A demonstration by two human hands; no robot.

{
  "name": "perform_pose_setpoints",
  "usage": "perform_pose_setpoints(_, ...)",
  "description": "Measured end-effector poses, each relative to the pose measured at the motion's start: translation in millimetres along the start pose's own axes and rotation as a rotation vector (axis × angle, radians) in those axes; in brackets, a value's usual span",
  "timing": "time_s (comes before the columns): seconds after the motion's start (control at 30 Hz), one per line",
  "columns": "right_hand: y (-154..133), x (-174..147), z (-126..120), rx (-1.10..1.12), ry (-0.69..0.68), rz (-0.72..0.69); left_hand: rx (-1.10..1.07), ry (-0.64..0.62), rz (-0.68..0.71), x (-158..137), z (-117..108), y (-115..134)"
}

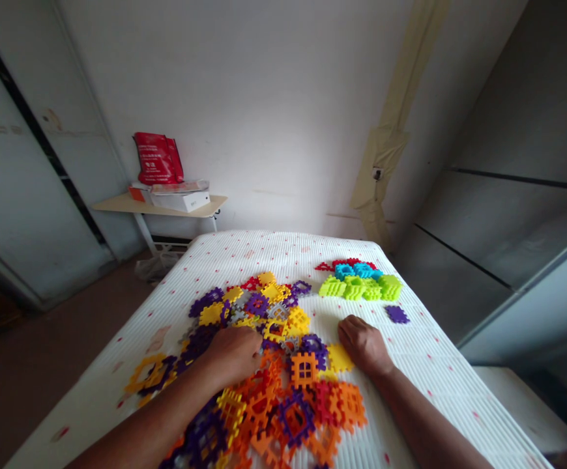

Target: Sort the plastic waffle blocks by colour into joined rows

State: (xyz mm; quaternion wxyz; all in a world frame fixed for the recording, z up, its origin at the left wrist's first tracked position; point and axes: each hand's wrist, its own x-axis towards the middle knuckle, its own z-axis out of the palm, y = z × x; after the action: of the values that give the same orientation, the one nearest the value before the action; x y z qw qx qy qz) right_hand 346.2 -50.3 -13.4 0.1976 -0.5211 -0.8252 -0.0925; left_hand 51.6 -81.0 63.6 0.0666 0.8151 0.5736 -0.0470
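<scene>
My left hand is closed over the middle of a mixed pile of interlocking plastic tiles. Its fingers point down among them, and what they grip is hidden. My right hand is curled into a closed shape on the sheet at the pile's right side, beside a yellow tile; its fingertips are hidden. Between the hands lie an orange window tile and purple tiles. A lone purple tile lies flat beyond my right hand.
Sorted stacks of lime green tiles, blue tiles and red tiles stand at the far right of the bed. Behind it on the left is a side table with a red bag and a white box.
</scene>
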Motion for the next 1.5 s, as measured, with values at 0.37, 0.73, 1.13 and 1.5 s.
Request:
perform_pose_setpoints(0.37, 0.0, -0.2, -0.7, 0.02, -0.013, 0.013, 0.011, 0.003, 0.045, -1.7, 2.1, -2.0)
perform_pose_setpoints(0.73, 0.3, -0.4, -0.8, 0.028, -0.027, 0.017, -0.023, -0.015, 0.041, -2.4, -0.8, -1.6)
perform_pose_setpoints(1.13, 2.6, -1.7, 2.7, 0.023, -0.031, 0.014, -0.147, -0.212, 0.231, -10.9, -6.4, -19.2)
perform_pose_setpoints(1.5, 1.5, -0.5, -0.1, 0.033, -0.031, 0.013, -0.167, -0.25, 0.216, -9.1, 0.9, -20.8)
